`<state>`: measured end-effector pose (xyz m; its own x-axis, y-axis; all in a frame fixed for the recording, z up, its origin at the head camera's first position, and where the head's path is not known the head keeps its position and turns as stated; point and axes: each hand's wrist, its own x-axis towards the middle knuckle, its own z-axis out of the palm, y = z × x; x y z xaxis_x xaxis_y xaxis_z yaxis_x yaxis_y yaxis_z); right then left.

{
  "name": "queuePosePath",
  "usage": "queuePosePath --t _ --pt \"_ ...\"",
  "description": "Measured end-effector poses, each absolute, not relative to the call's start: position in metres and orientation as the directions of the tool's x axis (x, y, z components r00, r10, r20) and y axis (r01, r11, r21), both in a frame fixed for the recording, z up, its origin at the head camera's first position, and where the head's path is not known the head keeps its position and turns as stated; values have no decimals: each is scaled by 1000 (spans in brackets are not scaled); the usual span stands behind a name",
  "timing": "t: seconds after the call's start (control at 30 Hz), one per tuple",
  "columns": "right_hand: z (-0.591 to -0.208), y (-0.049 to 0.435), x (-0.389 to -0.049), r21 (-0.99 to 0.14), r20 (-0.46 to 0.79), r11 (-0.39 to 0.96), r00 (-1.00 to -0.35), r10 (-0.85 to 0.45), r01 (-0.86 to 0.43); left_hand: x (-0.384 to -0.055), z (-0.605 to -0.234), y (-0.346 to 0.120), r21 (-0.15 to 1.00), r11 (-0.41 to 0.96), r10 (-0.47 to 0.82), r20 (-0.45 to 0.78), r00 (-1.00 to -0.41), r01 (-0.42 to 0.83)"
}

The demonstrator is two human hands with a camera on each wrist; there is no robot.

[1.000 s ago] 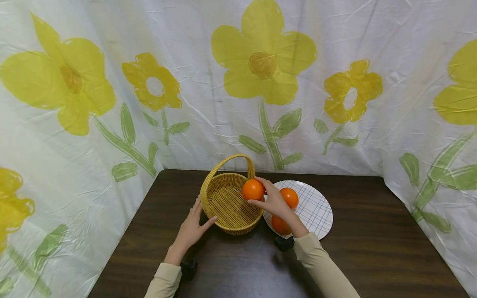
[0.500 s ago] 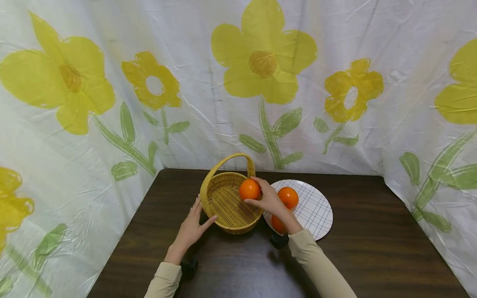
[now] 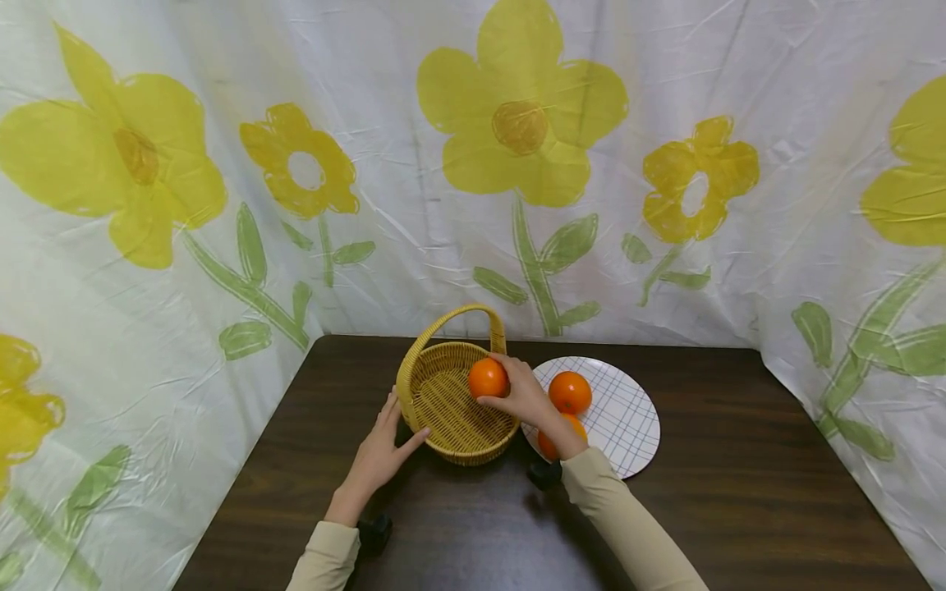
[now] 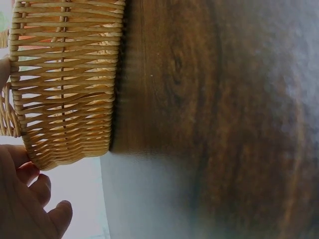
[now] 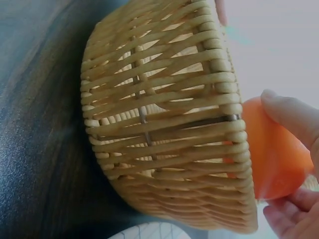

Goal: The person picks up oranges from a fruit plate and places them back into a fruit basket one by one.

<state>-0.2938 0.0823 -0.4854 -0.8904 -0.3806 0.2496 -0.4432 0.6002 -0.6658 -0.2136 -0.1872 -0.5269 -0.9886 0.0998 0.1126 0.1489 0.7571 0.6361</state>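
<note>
My right hand [image 3: 526, 398] grips an orange [image 3: 488, 378] between thumb and fingers, above the right part of a yellow wicker basket [image 3: 458, 443]. In the right wrist view this orange [image 5: 274, 152] shows at the basket's rim, partly dipped behind the weave. My left hand [image 3: 378, 453] rests against the basket's left side, thumb and fingers spread. The left wrist view has its fingers touching the woven wall [image 4: 67, 89]. A second orange [image 3: 570, 392] and a third orange [image 3: 559, 440] lie on a white checked plate [image 3: 624, 410]; my right forearm partly covers the third.
The basket's tall arched handle [image 3: 421, 345] rises over its bowl. Basket and plate stand side by side on a dark wooden table [image 3: 739, 476]. Behind the table hangs a white curtain [image 3: 399, 271] with yellow flowers.
My right hand has carried the orange a little left, from the basket's right rim to over its inside. My left hand and the basket have stayed in place.
</note>
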Motion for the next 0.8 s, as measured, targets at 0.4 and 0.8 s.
queuePosePath --t 0.4,0.8 --pt "-497 72 -301 -632 221 635 -888 -403 -445 -213 -527 -188 648 747 98 107 -989 145" --pt "-498 64 -305 -569 234 662 -868 -438 -488 -213 -527 -187 653 741 102 122 -987 157"
